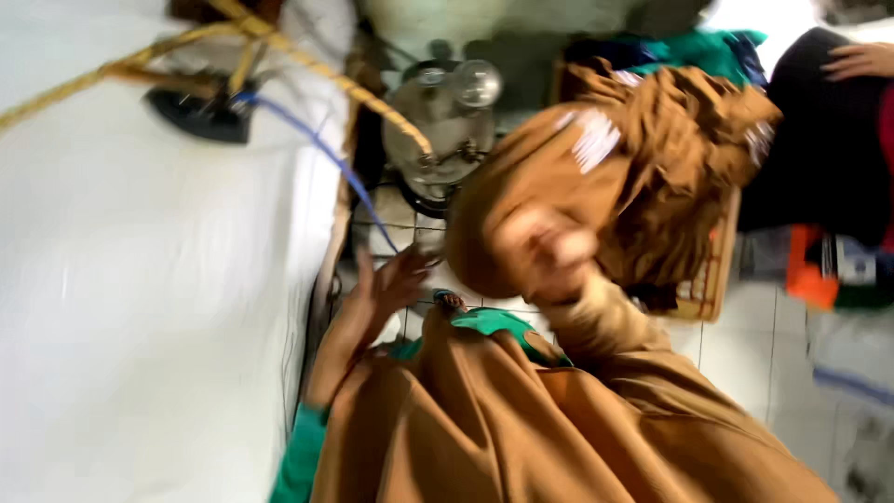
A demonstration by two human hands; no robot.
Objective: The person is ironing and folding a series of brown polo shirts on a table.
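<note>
right hand on brown garment — white label patch above

My right hand is a blur in front of the brown garment, so I cannot tell whether its grip is closed on the cloth. My left hand is smeared too, its fingers spread; its forearm goes under brown fabric. The iron on the white counter is half hidden by yellow cord. Another person's hand is cut off at the right edge.
</note>
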